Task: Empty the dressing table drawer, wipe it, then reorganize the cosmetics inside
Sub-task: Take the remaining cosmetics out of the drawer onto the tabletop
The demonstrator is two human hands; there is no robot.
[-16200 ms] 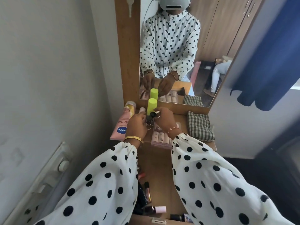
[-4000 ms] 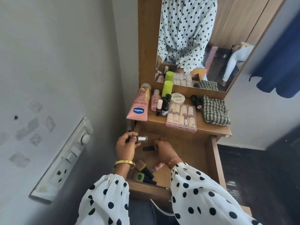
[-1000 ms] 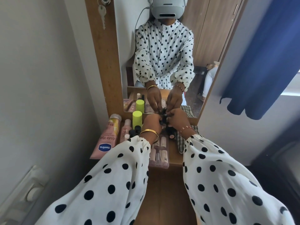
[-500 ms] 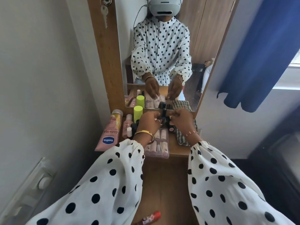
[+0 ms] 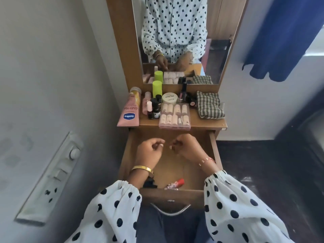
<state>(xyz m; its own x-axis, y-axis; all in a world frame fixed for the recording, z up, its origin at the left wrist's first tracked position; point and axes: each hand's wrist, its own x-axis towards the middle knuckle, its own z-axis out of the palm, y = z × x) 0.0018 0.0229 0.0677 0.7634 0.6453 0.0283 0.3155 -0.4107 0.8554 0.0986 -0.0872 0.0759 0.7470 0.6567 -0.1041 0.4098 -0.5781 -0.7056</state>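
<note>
Now both hands are hovering empty over the open drawer (image 5: 213,151), whereas half a second ago they were up at the shelf setting small bottles down among the other cosmetics. The left hand (image 5: 149,152) is hanging with its fingers (image 5: 160,143) loosely curled and holding nothing; the right hand (image 5: 186,148) is doing the same, its fingertips (image 5: 172,146) bent inward toward the left ones but not touching them. That is telling me another load has been delivered, and the hands are coming back for what is left. Inside the drawer, toward its front wall and nearer the person than both hands, a red-capped tube (image 5: 175,184) is lying on its side, well apart from the fingers. Beside it, at the drawer's front left corner, a small black item (image 5: 149,184) is partly hidden under the left wrist. Beyond the drawer's back edge, the shelf is carrying the pink Vaseline tube (image 5: 128,112), the green bottle (image 5: 156,88), the nail set box (image 5: 175,115) and the checked cloth (image 5: 209,105). Emptying is nearly finished, I judge; wiping is not yet begun.
</note>
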